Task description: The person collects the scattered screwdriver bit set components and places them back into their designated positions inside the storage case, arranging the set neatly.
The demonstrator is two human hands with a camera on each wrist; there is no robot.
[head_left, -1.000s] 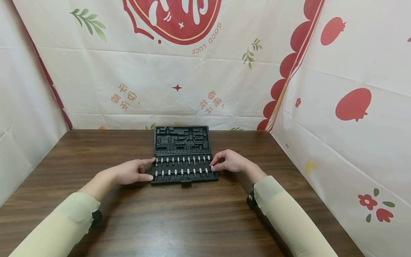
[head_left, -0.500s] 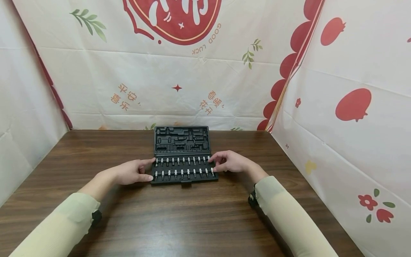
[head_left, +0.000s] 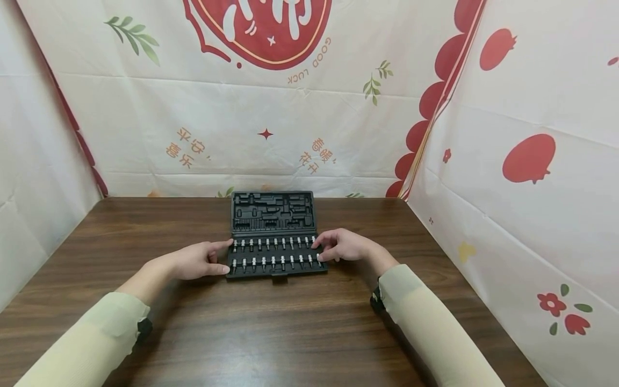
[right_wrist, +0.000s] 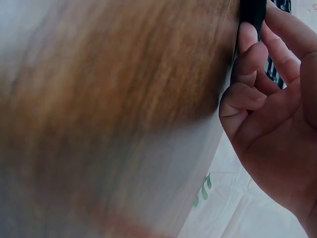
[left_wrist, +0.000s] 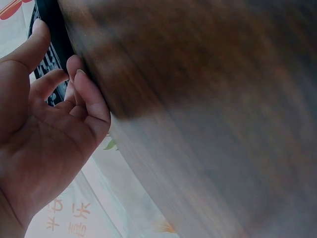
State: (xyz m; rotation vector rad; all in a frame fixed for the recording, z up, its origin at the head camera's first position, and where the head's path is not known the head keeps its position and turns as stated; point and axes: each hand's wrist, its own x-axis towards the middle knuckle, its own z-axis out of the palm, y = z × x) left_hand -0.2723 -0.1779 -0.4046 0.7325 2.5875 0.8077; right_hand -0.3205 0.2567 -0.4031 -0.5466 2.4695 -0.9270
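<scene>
An open black plastic tool case (head_left: 278, 254) lies on the table, its lid (head_left: 273, 211) raised at the back. Two rows of silver bit sockets (head_left: 273, 263) sit in its lower half. My left hand (head_left: 195, 260) holds the case's left side, thumb at the front corner and index finger near the hinge. In the left wrist view, the other fingers (left_wrist: 89, 94) bend against the case's side. At the right end, my right hand (head_left: 349, 245) has thumb and index spread, the thumb touching the last front-row bit socket. Its other fingers (right_wrist: 247, 59) curl loosely beside the case.
The case stands on a brown wood-grain table (head_left: 242, 333), whose back edge meets a printed cloth backdrop (head_left: 261, 107). Another cloth wall (head_left: 522, 215) borders the right side, and a white one (head_left: 48, 134) the left.
The right thumb and index finger let go of the last front-row bit socket, which now sits in its slot, and spread apart over the case's right end. The left hand stays put.
</scene>
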